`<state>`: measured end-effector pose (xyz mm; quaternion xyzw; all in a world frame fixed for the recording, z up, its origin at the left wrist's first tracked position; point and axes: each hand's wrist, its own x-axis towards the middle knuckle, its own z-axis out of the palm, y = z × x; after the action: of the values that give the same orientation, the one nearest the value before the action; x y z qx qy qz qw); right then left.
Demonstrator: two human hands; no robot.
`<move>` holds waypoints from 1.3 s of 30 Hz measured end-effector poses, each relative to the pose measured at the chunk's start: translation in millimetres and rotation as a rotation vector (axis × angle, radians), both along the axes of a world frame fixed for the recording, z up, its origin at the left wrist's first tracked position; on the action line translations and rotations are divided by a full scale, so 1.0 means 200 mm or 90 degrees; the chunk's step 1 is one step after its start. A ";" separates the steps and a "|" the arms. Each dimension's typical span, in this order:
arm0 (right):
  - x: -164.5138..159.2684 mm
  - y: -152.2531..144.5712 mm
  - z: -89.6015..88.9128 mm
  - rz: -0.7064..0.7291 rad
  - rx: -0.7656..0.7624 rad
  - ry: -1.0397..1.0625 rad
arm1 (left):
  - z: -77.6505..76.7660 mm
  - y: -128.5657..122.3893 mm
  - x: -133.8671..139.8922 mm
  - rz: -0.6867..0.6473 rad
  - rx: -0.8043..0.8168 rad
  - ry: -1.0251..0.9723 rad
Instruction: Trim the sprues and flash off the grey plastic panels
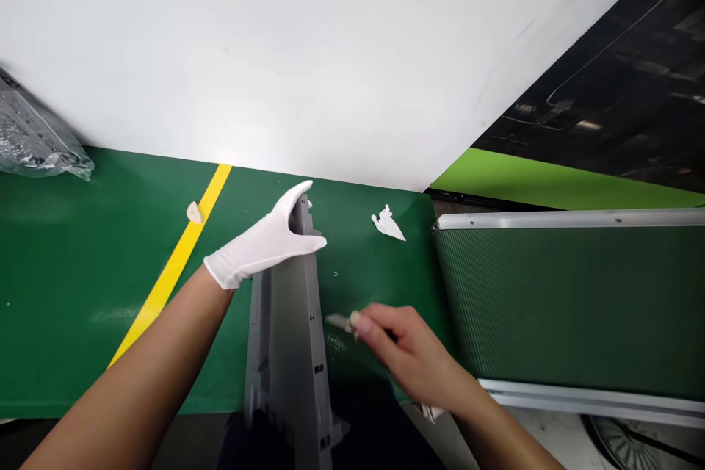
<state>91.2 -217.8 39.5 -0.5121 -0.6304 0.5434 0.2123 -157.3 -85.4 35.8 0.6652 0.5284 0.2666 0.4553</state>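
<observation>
Grey plastic makes up the long panel (289,338), which stands on end close to the person, its foot at the bottom of the view and its top leaning away over the green mat (71,272). Just right of its middle, the bare right hand (410,360) pinches a small pale blade (338,322) between thumb and fingertips, the tip close beside the panel's right edge; motion blur hides whether it touches. Higher up, the left hand (264,244), in a white glove, is closed over the panel's top end, thumb on the near side and fingers curled over the far side. Right of the hands lies a ribbed green conveyor (567,308) with metal rails. Farther out on the mat are a yellow line (181,253), a small cream chip (194,213) beside it, and a crumpled white scrap (388,225). Clear wrap (33,143) sits at far left, below a white wall (308,51).
</observation>
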 end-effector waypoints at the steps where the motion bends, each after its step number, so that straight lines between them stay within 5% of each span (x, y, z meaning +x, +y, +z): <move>1: -0.01 -0.06 0.03 0.050 -0.001 -0.016 | -0.01 0.00 0.00 0.001 0.003 -0.016; 4: -0.03 -0.23 0.07 0.119 0.029 -0.062 | -0.03 0.00 0.00 0.014 0.011 -0.056; 8: -0.06 -0.36 0.01 0.085 0.130 -0.145 | -0.06 0.01 0.02 0.024 0.029 -0.082; 13: -0.06 -0.39 -0.04 0.061 0.226 -0.237 | -0.08 0.01 0.03 0.043 0.043 -0.111; 21: -0.07 -0.37 0.00 0.111 0.404 -0.362 | -0.07 0.00 0.05 0.060 0.043 -0.122; 39: -0.06 -0.44 -0.03 0.108 0.458 -0.382 | -0.07 -0.01 0.07 0.060 0.025 -0.126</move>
<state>80.1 -304.9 34.0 -0.4873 -0.8515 0.1344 0.1395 -144.1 -86.8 21.6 0.6189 0.5059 0.3625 0.4791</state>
